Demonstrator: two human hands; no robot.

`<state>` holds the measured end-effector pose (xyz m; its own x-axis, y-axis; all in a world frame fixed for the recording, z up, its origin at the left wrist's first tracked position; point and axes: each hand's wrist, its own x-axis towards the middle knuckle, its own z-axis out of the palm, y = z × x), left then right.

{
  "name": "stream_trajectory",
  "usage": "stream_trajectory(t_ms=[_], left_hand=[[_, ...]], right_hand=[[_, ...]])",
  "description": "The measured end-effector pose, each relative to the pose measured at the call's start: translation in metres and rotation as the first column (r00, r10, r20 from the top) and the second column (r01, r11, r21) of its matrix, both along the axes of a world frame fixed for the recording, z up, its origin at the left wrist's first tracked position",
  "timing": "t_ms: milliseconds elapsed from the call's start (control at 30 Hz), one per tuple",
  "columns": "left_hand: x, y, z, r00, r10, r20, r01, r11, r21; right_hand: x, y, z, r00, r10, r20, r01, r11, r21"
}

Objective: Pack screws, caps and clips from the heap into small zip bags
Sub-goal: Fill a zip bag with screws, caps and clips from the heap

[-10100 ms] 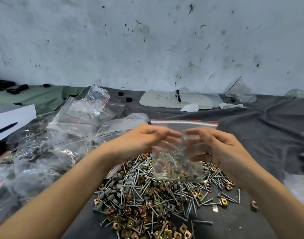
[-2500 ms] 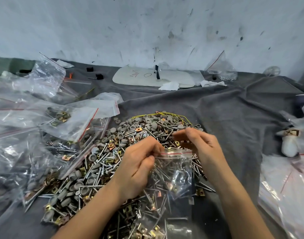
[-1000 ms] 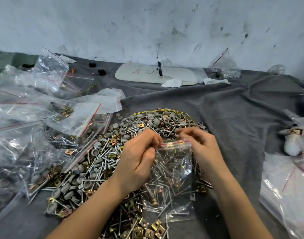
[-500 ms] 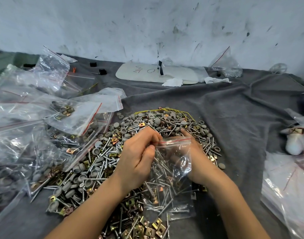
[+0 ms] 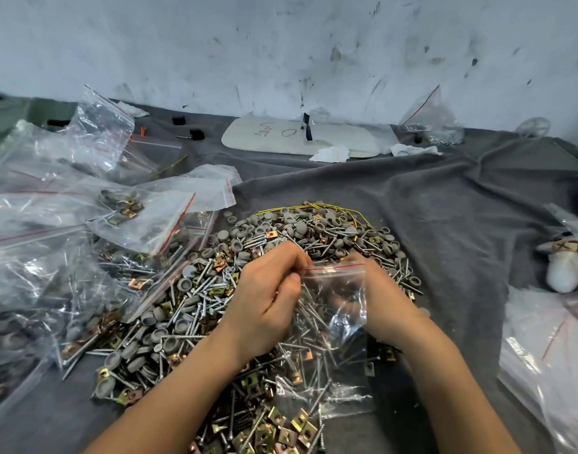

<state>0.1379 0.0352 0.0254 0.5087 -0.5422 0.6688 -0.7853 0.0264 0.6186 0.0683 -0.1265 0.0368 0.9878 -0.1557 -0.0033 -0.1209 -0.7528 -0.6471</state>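
- Since a second ago, moved the right hand (image 5: 389, 303) off the seal's end to behind the zip bag (image 5: 333, 322); cannot tell through plastic whether gripping or just backing it.
- Pinches the bag's top corner with the left hand (image 5: 268, 303).
- Holds the bag between both hands, over the heap (image 5: 215, 306), screws inside.
- Probably sealing; next calls for pressing along the strip from left thumb toward right hand.

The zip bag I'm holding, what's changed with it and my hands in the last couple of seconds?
The right hand let go of the top right corner of the zip bag and slid down behind the bag, where its fingers show through the plastic. The left hand still pinches the top left corner. The bag still lies over the heap, with screws and clips inside.
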Motion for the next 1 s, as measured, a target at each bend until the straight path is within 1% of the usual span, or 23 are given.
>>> stream_trajectory(t_ms=[67, 133, 267, 333, 367, 500, 600, 700, 867, 900, 933, 1000], left_hand=[[0.0, 0.0, 0.0, 1.0, 0.0, -0.001, 0.0, 1.0, 0.004], [-0.001, 0.0, 0.001, 1.0, 0.003, -0.006, -0.003, 1.0, 0.005], [-0.003, 0.0, 0.001, 0.999, 0.026, -0.024, -0.026, 1.0, -0.001], [-0.003, 0.0, 0.002, 0.998, 0.063, -0.007, -0.063, 0.998, -0.016], [-0.004, -0.001, 0.002, 0.997, 0.082, -0.005, -0.082, 0.996, -0.027], [-0.003, 0.0, 0.003, 0.984, 0.175, -0.031, -0.176, 0.982, -0.067], [-0.003, -0.001, 0.003, 0.974, 0.223, -0.044, -0.226, 0.97, -0.089], [-0.003, -0.002, 0.004, 0.965, 0.25, -0.074, -0.257, 0.961, -0.099], [-0.003, -0.002, 0.003, 0.965, 0.239, -0.105, -0.25, 0.963, -0.105], [-0.003, -0.002, 0.003, 0.968, 0.231, -0.099, -0.24, 0.965, -0.102], [-0.002, -0.002, 0.002, 0.972, 0.219, -0.088, -0.227, 0.969, -0.095], [-0.002, -0.002, 0.001, 0.981, 0.184, -0.056, -0.187, 0.98, -0.066]], right_hand=[[0.001, 0.0, 0.001, 1.0, 0.002, 0.015, -0.002, 0.999, -0.032], [0.001, 0.001, 0.004, 1.0, 0.02, -0.015, -0.02, 0.999, -0.036], [-0.002, 0.001, 0.008, 0.995, 0.098, -0.037, -0.097, 0.995, 0.024], [-0.004, 0.001, 0.009, 0.987, 0.148, -0.058, -0.148, 0.989, 0.0], [-0.003, 0.002, 0.008, 0.986, 0.155, -0.056, -0.157, 0.987, -0.038], [0.003, -0.001, -0.001, 0.994, 0.106, 0.014, -0.103, 0.985, -0.14], [0.007, -0.008, -0.007, 0.996, 0.093, -0.003, -0.09, 0.96, -0.263], [0.007, -0.01, -0.009, 0.996, 0.088, -0.011, -0.087, 0.953, -0.292], [0.007, -0.012, -0.013, 0.996, 0.073, 0.041, -0.057, 0.95, -0.307], [0.008, -0.012, -0.014, 0.994, 0.052, 0.095, -0.023, 0.957, -0.289], [0.008, -0.012, -0.012, 0.986, 0.004, 0.166, 0.033, 0.974, -0.223], [0.007, -0.011, -0.006, 0.926, -0.141, 0.349, 0.139, 0.99, 0.032]])
